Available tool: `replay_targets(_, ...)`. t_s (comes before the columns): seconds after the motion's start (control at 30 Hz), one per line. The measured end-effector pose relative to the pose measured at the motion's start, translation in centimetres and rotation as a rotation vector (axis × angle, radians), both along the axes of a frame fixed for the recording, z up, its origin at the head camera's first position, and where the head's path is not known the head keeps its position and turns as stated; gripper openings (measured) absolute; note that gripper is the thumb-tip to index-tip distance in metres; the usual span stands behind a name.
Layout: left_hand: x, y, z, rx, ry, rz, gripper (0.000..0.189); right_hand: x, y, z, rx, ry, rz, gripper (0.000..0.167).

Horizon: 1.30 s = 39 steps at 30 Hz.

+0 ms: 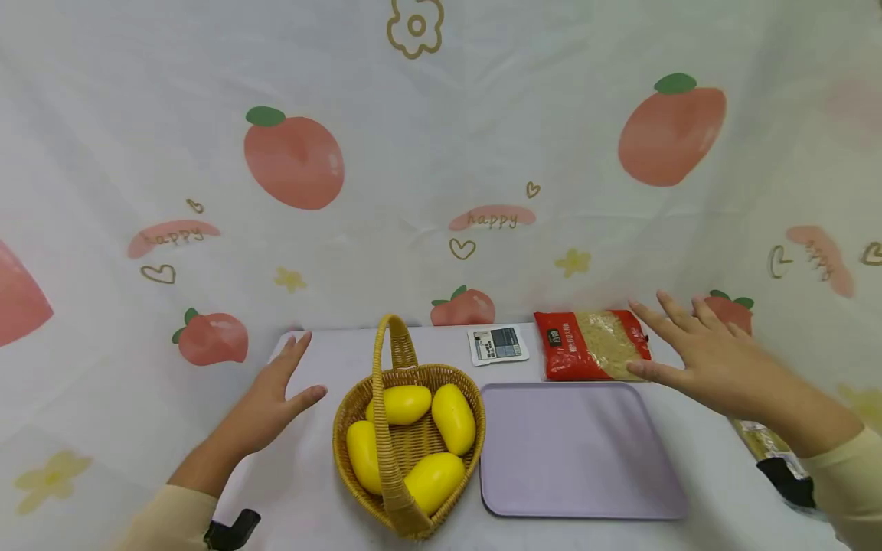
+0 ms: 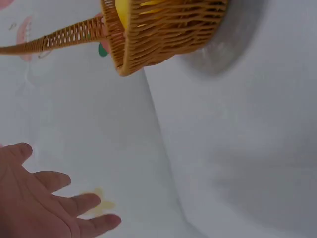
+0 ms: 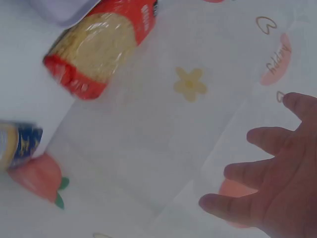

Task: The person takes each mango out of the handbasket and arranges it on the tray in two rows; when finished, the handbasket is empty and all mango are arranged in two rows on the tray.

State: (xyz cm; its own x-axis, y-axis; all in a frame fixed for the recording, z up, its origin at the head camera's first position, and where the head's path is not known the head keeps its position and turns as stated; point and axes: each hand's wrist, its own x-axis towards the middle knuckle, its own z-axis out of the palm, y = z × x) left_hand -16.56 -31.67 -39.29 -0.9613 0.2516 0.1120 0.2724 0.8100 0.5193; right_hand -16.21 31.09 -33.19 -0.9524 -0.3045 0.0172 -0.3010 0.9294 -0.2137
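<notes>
My left hand hovers left of the wicker basket, fingers spread and holding nothing. Several yellow mangoes lie inside that basket, beneath its tall arched handle. On the right, my right hand is raised with fingers apart, near a red bag of pale yellow grain; it too holds nothing. Between basket and right hand lies a flat lilac tray. The left wrist view has the basket at its top, apart from the left hand. In the right wrist view the right hand is away from the grain bag.
A small white packet with a dark label lies behind the tray. Another package is partly hidden under the right forearm; its blue end shows in the right wrist view. A fruit-printed white cloth hangs behind the table.
</notes>
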Motion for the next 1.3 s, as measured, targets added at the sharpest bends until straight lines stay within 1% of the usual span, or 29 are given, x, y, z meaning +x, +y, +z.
replay_targets(0.17,0.8,-0.5,-3.0,0.222,-0.023,-0.001,0.082,0.0,-0.6,-1.0,-0.097,0.012,0.012,0.095)
replay_targets(0.3,1.6,-0.4,-5.6,0.403,-0.063,-0.034,0.073,0.3,-1.6,-1.9,-0.187,0.010,0.039,0.091)
replay_targets(0.4,2.2,0.1,-7.4,0.518,-0.106,-0.052,0.068,0.5,-2.5,-2.3,-0.246,0.006,0.056,0.088)
replay_targets(0.57,2.8,1.4,-9.7,0.678,-0.170,-0.051,0.065,0.9,-3.9,-2.7,-0.348,0.021,0.117,0.086)
replay_targets(0.7,3.3,2.6,-11.1,0.786,-0.225,-0.031,0.070,1.2,-5.0,-3.3,-0.391,0.020,0.143,0.087)
replay_targets(0.83,3.7,3.6,-12.1,0.860,-0.241,-0.053,0.069,1.4,-6.1,-3.9,-0.419,0.004,0.145,0.088)
replay_targets(0.9,3.7,4.0,-12.6,0.880,-0.227,-0.069,0.066,1.5,-6.7,-4.2,-0.447,-0.002,0.158,0.087)
replay_targets(0.97,3.6,4.5,-13.0,0.892,-0.213,-0.068,0.065,1.5,-7.4,-4.6,-0.493,-0.013,0.189,0.085)
replay_targets(1.1,3.8,5.0,-13.8,0.929,-0.206,-0.026,0.066,1.6,-8.9,-5.8,-0.603,-0.054,0.261,0.080)
replay_targets(1.17,3.9,5.1,-14.1,0.950,-0.221,-0.009,0.067,1.7,-9.5,-6.5,-0.653,-0.088,0.294,0.078)
replay_targets(1.23,3.9,5.0,-14.4,0.946,-0.231,0.001,0.070,1.8,-10.2,-7.1,-0.690,-0.121,0.316,0.076)
replay_targets(1.3,3.9,4.8,-14.8,0.952,-0.249,0.002,0.078,1.9,-10.8,-7.5,-0.730,-0.157,0.347,0.074)
